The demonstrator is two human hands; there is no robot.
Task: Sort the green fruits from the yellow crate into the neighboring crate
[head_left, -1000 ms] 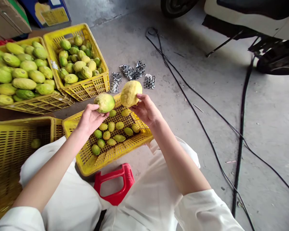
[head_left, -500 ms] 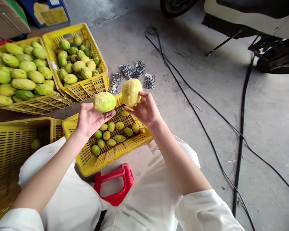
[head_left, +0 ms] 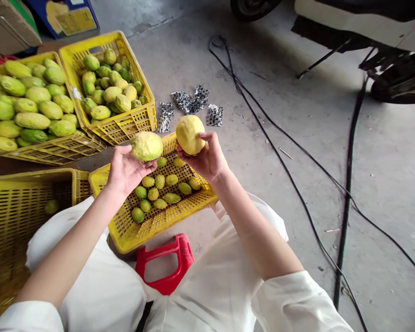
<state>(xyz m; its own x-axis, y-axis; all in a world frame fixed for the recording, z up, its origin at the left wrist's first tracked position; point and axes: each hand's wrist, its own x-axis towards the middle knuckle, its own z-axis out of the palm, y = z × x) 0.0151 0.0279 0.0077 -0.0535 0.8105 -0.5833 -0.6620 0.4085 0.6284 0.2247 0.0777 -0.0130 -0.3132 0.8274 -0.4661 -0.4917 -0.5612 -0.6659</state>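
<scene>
My left hand (head_left: 126, 168) is closed around a large yellow-green lemon (head_left: 147, 146), thumb at its left end and fingers beneath. A rounder yellow lemon (head_left: 190, 134) is gripped in my right hand (head_left: 207, 157), with the thumb on its right side. Both fruits are held up side by side, slightly apart, over the far rim of a yellow plastic crate (head_left: 124, 246). On that crate's perforated bottom lie several small green and yellow lemons (head_left: 160, 181). The fingers of my right hand are partly hidden behind its fruit.
Two yellow crates heaped with lemons (head_left: 38, 94) (head_left: 112, 92) stand at the far left. Another crate (head_left: 14, 198) at near left holds one green fruit. Crumpled silver packets (head_left: 190, 101), black cables (head_left: 283, 170) and a parked scooter (head_left: 366, 32) are on the floor. A red stool (head_left: 166, 265) shows between my legs.
The lemon in my left hand has turned a little and moved slightly left. The one in my right hand has rotated, showing a smoother side. Both stay held.
</scene>
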